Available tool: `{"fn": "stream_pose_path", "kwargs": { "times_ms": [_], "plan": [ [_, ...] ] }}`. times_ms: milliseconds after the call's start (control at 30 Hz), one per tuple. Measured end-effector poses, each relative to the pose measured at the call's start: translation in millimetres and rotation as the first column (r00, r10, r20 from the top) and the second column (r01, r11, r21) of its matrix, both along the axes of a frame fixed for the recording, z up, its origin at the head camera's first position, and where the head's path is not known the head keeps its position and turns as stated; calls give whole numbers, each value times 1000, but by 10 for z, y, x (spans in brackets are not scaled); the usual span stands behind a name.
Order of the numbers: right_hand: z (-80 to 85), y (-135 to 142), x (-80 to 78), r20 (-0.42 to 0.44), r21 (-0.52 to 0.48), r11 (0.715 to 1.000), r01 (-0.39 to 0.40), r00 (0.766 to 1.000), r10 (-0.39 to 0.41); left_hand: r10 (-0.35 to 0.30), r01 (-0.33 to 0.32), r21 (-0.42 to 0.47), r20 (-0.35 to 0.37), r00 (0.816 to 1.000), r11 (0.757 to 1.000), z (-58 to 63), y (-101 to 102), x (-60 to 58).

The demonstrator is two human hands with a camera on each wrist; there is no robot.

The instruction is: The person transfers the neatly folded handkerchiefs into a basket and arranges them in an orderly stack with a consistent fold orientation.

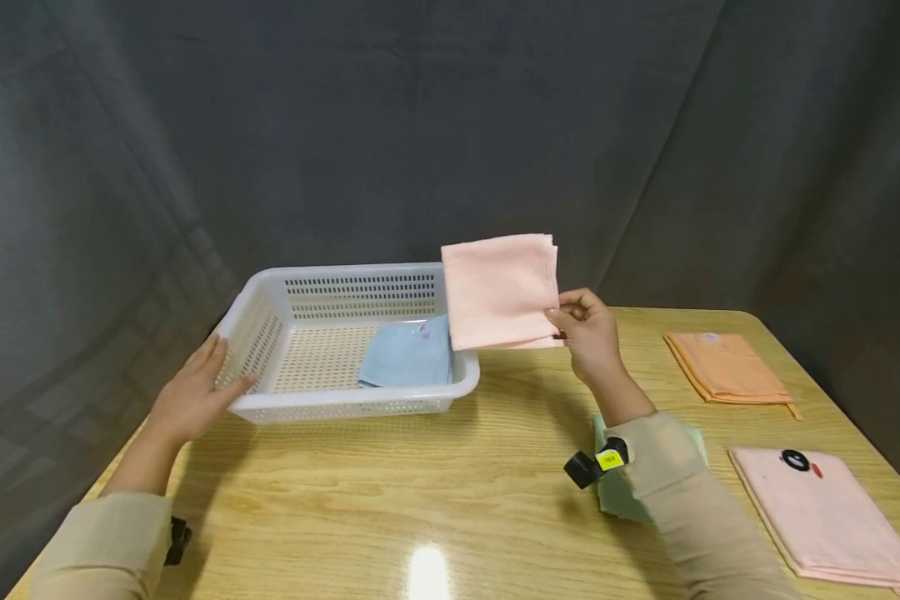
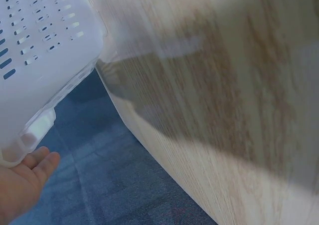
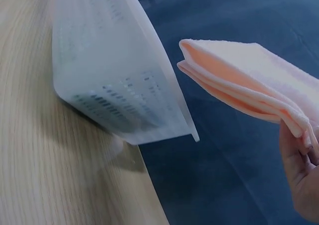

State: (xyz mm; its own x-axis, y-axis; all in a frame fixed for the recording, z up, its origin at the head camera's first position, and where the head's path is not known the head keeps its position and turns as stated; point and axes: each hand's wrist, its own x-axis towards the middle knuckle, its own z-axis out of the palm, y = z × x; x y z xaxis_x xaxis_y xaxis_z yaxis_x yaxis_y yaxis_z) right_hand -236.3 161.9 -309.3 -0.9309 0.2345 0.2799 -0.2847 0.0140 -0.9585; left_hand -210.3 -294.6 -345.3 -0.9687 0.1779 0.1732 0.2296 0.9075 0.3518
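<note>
My right hand (image 1: 596,337) pinches a folded pink towel (image 1: 501,292) by its right edge, thumb in front. The towel is held up beside and partly over the right end of a white plastic basket (image 1: 352,398); its stacked layers show in the right wrist view, apart from the basket rim. Inside the basket, at the right, lies a folded light blue towel (image 1: 405,354). My left hand (image 1: 195,392) rests against the basket's left end with fingers fairly straight and the thumb at the front corner. In the left wrist view, its fingertips (image 2: 47,164) touch the rim from outside.
A folded orange towel (image 1: 727,367) lies at the table's right. Nearer is a pink towel (image 1: 817,508) with a black round patch. A green towel (image 1: 622,496) is partly hidden under my right forearm. Dark curtain (image 1: 450,125) hangs behind the wooden table (image 1: 330,500).
</note>
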Motion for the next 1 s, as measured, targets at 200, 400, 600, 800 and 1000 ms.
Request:
{"fn": "stream_pose_path", "kwargs": {
  "times_ms": [200,400,600,800,1000],
  "plan": [
    [-2,-131,-23,4,-7,1000,-26,1000,26,-8,8,0,6,1000,1000,2,-7,-8],
    [-7,-242,-47,12,10,998,-63,998,63,-8,8,4,14,1000,1000,2,-10,-12],
    [-37,-364,-71,24,27,996,-87,996,87,3,-4,7,10,1000,1000,-1,-13,1],
    [-77,-484,-98,41,35,995,-96,995,94,12,-12,9,5,1000,1000,2,-3,4],
    [-104,-575,-88,56,17,994,-104,993,103,12,-12,10,4,1000,1000,-1,-1,4]
  ]
}}
